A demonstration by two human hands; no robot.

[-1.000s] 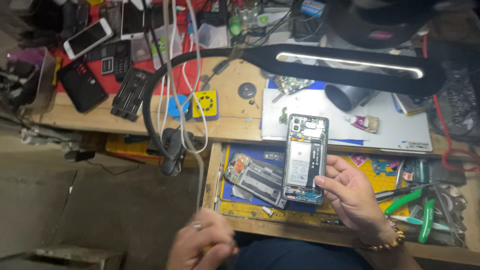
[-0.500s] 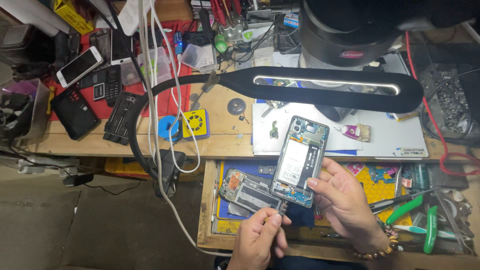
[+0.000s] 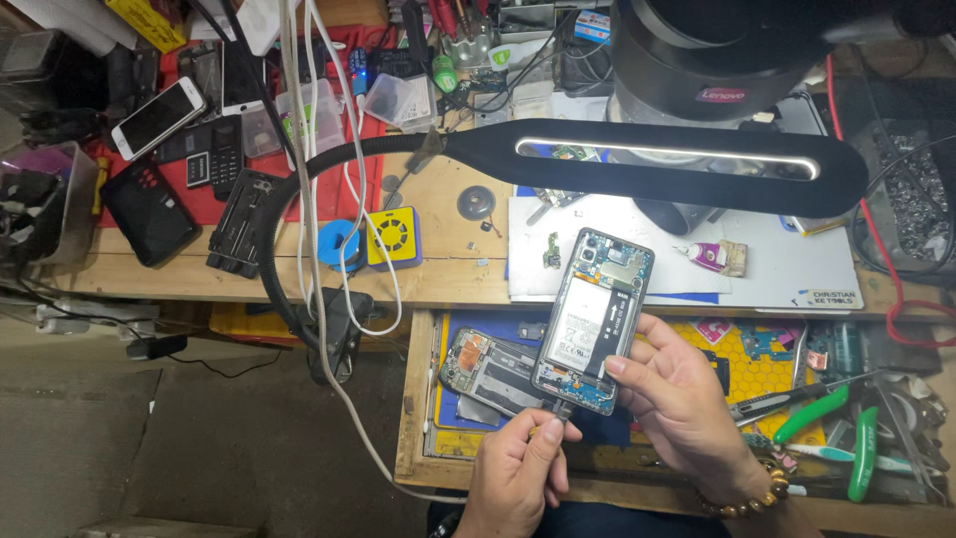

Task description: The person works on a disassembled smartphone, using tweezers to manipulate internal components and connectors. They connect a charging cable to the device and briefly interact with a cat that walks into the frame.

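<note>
Lower centre of the frame, over an open drawer (image 3: 418, 399): 1 opened phone (image 3: 593, 319), back cover off, long axis tilted from lower left to upper right; right hand (image 3: 687, 403) curled round its right edge, thumb on the battery; left hand (image 3: 518, 473), below and nearer the bottom end, pinching 1 cable plug (image 3: 560, 408) touching the phone's lower edge; second stripped phone (image 3: 488, 369) lying just left.

Phone repair workshop, cluttered wooden bench (image 3: 448, 284), spare phones (image 3: 159, 115), pliers (image 3: 812, 413), bar lamp (image 3: 677, 164)
</note>
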